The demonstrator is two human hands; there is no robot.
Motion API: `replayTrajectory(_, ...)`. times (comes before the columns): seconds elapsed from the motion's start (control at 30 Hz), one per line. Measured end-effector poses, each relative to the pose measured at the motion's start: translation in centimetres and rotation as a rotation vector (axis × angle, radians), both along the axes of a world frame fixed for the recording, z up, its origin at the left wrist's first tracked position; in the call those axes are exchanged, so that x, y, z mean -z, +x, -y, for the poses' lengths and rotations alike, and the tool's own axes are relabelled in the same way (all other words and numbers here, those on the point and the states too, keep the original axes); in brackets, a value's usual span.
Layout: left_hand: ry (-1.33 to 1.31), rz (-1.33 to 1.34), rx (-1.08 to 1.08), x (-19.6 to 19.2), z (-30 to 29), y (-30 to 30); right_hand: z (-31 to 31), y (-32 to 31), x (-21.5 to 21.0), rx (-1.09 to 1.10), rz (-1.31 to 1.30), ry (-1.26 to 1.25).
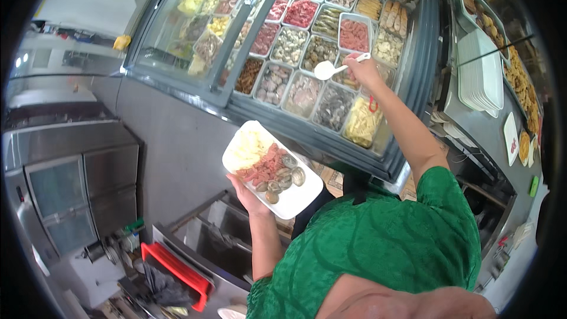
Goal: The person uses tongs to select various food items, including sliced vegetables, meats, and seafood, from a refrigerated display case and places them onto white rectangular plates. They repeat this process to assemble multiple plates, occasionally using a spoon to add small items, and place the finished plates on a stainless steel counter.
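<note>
In my left hand (248,197) a white rectangular tray (298,199) is held from its near left side, away from the chest cooler. Pale yellow shredded food (251,146), pinkish-red sliced meat (264,166) and several clams (286,178) lie on it. My right hand (358,71) reaches over the open part of the cooler, closed round the handle of a white spoon (324,70). Its bowl hangs over tubs near a container of dark shellfish (319,53). Just beyond the hand, a white-rimmed tub of red meat (354,35) sits higher than its neighbours.
The grey-framed chest cooler (422,53) holds rows of food tubs, partly under sliding glass (195,29). To the right, a counter carries stacked white trays (479,74) and fried foods (520,80). A steel cabinet (112,183) and red plastic crate (177,274) stand at left.
</note>
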State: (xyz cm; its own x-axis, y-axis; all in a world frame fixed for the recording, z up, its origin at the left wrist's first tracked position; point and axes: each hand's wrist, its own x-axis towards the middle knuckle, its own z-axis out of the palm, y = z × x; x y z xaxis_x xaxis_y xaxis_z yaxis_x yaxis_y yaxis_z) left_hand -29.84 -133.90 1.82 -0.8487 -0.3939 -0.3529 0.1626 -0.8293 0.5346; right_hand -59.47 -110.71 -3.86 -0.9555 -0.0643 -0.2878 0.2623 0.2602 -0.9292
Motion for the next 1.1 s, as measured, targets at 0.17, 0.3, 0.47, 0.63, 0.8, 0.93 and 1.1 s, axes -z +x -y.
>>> replayTrajectory(0.17, 0.129, 0.007, 0.145, 3.2, 7.3, -9.4, 3.9, -4.3, 2.7, 0.162, -0.044, -0.062)
replayTrajectory(0.3, 0.026, 0.085, 0.214, 3.0, 9.5, -14.3, 5.2, -4.9, 5.7, 0.259, -0.022, -0.168)
replayTrajectory(0.47, 0.065, 0.073, 0.255, 3.8, 10.0, -18.6, 8.6, -8.6, 7.9, 0.208, -0.231, -0.081)
replayTrajectory(0.63, 0.144, 0.113, 0.201, 6.1, 8.4, -22.2, 10.2, -14.3, 11.6, 0.004, -0.516, 0.091)
replayTrajectory(0.8, 0.180, 0.175, 0.180, 6.3, 7.7, -22.3, 10.8, -15.7, 14.6, -0.123, -0.756, 0.150)
replayTrajectory(0.93, 0.171, 0.211, 0.170, 6.9, 7.5, -22.3, 11.0, -16.2, 15.9, -0.146, -0.809, 0.179)
replayTrajectory(1.1, 0.163, 0.197, 0.192, 7.1, 7.3, -22.6, 11.1, -15.4, 16.2, -0.071, -0.760, 0.113)
